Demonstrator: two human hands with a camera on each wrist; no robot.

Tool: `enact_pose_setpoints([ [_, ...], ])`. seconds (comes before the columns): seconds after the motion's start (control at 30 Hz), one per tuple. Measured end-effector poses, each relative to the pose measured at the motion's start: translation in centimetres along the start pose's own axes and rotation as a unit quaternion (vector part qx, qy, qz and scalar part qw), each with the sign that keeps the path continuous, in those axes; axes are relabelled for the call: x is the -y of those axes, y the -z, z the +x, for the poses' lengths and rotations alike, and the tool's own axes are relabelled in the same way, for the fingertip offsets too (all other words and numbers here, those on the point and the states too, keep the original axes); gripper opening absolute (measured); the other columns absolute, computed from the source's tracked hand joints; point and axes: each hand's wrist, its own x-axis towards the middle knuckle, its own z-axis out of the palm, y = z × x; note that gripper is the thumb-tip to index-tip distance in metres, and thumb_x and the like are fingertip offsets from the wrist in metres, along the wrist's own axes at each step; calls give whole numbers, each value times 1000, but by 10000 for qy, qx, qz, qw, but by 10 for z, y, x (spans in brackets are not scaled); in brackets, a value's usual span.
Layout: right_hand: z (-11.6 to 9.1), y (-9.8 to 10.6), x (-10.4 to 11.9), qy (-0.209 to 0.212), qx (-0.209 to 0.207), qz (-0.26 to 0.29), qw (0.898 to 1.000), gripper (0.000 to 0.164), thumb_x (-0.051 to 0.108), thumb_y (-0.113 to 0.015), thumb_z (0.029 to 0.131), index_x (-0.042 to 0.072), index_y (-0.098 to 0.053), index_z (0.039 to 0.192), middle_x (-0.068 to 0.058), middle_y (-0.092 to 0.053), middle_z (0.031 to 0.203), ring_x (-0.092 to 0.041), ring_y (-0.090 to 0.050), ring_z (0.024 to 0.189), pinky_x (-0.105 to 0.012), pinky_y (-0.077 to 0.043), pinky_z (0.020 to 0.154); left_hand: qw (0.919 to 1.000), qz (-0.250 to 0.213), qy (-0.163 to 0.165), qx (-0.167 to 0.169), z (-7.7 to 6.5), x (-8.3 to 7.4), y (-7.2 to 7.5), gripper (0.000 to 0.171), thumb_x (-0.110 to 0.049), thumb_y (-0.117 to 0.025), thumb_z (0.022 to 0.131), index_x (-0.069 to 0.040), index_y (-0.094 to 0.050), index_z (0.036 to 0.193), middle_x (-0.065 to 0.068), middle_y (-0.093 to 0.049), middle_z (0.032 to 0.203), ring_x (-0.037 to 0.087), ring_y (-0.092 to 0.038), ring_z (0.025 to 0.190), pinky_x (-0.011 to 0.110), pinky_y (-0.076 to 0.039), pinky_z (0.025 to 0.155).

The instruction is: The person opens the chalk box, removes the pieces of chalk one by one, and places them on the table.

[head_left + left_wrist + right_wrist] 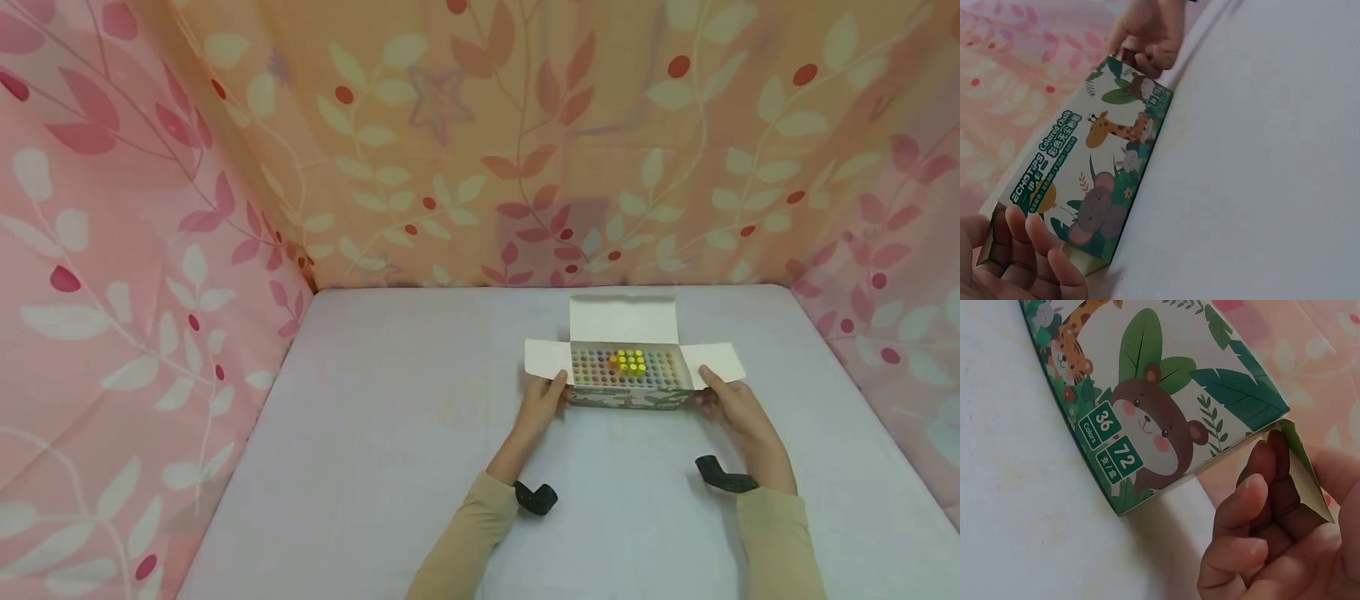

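Note:
An open box of colored chalk sits at the right of the table, its printed front with cartoon animals facing me. Rows of chalk sticks fill it, and a cluster of bright yellow ends stands out mid-box. My left hand pinches the left side flap, thumb on top and fingers beneath. On the other side, my right hand holds the right side flap the same way. The wrist views show the curled fingers under the left flap, and the right fingers beside the box's end.
The white lid flap stands up behind the box, toward the back edge. A pale cloth covers the table. Floral curtains hang behind and at both sides. Black wrist mounts project from both wrists.

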Motion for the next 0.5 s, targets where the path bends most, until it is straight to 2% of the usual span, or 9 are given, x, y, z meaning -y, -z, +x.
enact_pose_setpoints([
  [0.07,1,1,-3,-88,417,770,9961,35,30,-44,98,15,-70,80,5,-58,73,-6,-49,64,-19,-41,54,9988,-343,345,111,0,1,0,36,-36,-45,97,-2,-59,98,4,-57,75,13,-54,63,25,-46,58],
  [0.13,2,1,-6,-92,850,1284,9880,35,27,-38,100,14,-68,87,5,-57,75,-5,-48,63,-17,-39,51,9942,-715,773,223,1,3,0,37,-41,-46,95,-6,-58,94,0,-55,74,11,-52,63,24,-43,58],
  [0.2,4,2,-9,-58,1375,1783,9743,36,25,-31,102,12,-64,96,4,-55,78,-4,-43,60,-16,-32,47,9854,-1144,1225,314,1,4,1,36,-45,-47,93,-11,-57,90,-4,-53,72,9,-50,63,22,-40,58],
  [0.27,6,2,-12,-39,1784,2136,9605,38,24,-25,103,10,-60,101,3,-53,79,-4,-35,58,-17,-26,44,9753,-1541,1535,392,1,5,1,36,-47,-49,91,-13,-56,84,-5,-52,71,9,-48,63,22,-38,58],
  [0.37,7,2,-16,-119,2113,2468,9457,38,25,-21,104,8,-55,101,3,-51,79,-4,-30,58,-17,-21,41,9637,-1940,1771,482,0,5,0,35,-47,-51,91,-14,-55,80,-5,-50,70,10,-46,63,22,-36,59],
  [0.5,6,2,-17,-241,1964,2570,9459,36,27,-24,103,8,-54,94,3,-52,78,-3,-31,56,-15,-22,39,9608,-2026,1823,504,0,4,-1,34,-46,-50,91,-14,-55,80,-5,-49,69,9,-46,63,22,-35,59],
])
